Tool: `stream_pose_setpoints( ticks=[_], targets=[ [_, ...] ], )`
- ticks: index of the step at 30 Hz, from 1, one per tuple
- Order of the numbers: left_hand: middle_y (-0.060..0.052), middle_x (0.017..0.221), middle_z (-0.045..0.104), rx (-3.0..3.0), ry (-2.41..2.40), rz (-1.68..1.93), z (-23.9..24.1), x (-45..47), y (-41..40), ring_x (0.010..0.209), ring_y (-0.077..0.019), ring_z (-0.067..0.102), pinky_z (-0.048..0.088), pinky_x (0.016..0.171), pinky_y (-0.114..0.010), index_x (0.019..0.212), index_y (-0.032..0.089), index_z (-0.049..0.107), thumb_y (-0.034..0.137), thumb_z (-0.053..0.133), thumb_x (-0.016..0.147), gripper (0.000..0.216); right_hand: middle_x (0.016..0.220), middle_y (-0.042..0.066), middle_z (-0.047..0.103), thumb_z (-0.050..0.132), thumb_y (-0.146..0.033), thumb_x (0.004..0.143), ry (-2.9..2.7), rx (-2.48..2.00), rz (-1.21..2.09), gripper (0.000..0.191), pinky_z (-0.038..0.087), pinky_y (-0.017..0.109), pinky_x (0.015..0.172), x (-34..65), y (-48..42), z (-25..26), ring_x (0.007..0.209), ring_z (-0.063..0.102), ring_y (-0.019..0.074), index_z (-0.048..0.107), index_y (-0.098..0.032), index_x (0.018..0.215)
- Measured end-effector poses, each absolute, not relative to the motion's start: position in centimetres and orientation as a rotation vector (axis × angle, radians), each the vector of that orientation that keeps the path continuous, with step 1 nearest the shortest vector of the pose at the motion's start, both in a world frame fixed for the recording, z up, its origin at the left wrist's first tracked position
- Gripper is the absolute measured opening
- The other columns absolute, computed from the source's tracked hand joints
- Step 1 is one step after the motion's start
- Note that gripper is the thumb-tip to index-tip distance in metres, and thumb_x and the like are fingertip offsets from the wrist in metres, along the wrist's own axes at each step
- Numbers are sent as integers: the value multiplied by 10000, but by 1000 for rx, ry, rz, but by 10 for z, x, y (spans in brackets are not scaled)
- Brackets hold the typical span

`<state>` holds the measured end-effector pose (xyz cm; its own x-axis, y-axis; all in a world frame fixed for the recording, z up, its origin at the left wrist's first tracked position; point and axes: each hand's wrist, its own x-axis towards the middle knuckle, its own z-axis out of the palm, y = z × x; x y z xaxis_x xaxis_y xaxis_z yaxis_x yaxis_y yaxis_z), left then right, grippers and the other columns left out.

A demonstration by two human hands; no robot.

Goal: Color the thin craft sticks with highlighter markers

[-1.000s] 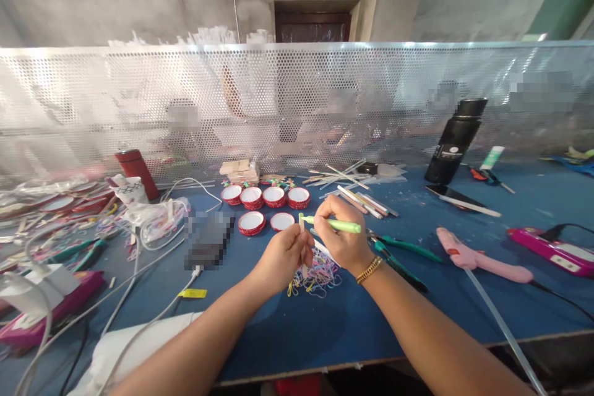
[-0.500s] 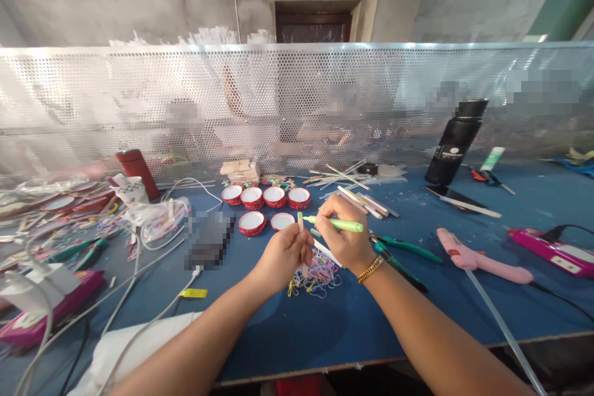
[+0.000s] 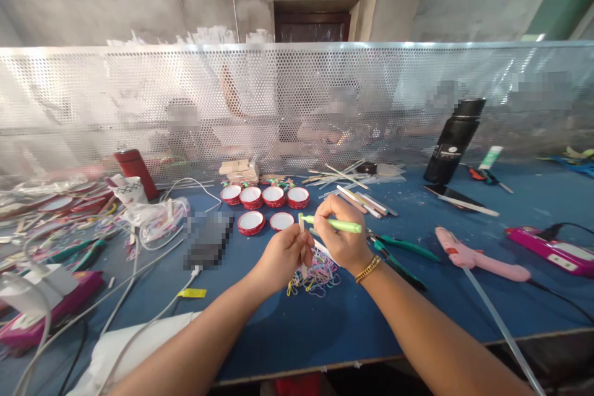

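Observation:
My left hand is closed on a small wooden stick, held upright with its top end showing above the fingers. A light-green marker pen is gripped in my right hand, its tip pointing left at the top of the stick. Tip and stick appear to touch. A bundle of colourful strings lies on the table under my hands. Just beyond are red-rimmed white discs in short stacks. Several loose markers rest behind my right hand.
Green-handled pliers and a pink glue gun lie to the right, near a black bottle. On the left are a phone with a cable, a red flask and cluttered materials. A perforated metal screen stands behind.
Both hands keep nearly the same pose, with the marker tip still at the top of the stick. The whole view has shifted very slightly.

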<state>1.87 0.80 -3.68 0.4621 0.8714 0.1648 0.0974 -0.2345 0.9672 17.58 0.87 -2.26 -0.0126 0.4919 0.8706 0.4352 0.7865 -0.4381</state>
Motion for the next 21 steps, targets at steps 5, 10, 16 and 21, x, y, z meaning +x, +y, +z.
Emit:
stream_pose_setpoints(
  ticks=[5,10,16,21],
  targets=[
    [32,521,558,1608,850,931,-38,17,11,422,-91,408,264,461,-234,831,187,547,558,518,911,381,629,-16,564,533,-197,864,-1593,-751,44,196,404,298,598,179,10,-21,599,540,151,513,-227,671],
    [34,515,560,1602,843,936,-36,18,9,412,-93,407,270,464,-236,825,191,537,535,512,920,358,633,-13,565,534,-209,854,-1637,-776,34,176,405,301,599,177,11,-24,616,543,160,500,-234,683],
    [28,520,567,1646,859,934,-37,18,9,411,-91,406,275,467,-232,828,185,535,471,469,948,317,626,-19,548,526,-212,851,-1641,-780,34,175,393,292,588,176,12,-24,611,532,154,485,-237,682],
    [24,519,568,1663,870,939,-36,18,8,431,-97,415,286,477,-235,795,194,528,515,493,942,355,628,-22,547,528,-204,851,-1648,-784,47,174,383,287,577,175,10,-24,590,518,145,486,-231,684]
  ],
)
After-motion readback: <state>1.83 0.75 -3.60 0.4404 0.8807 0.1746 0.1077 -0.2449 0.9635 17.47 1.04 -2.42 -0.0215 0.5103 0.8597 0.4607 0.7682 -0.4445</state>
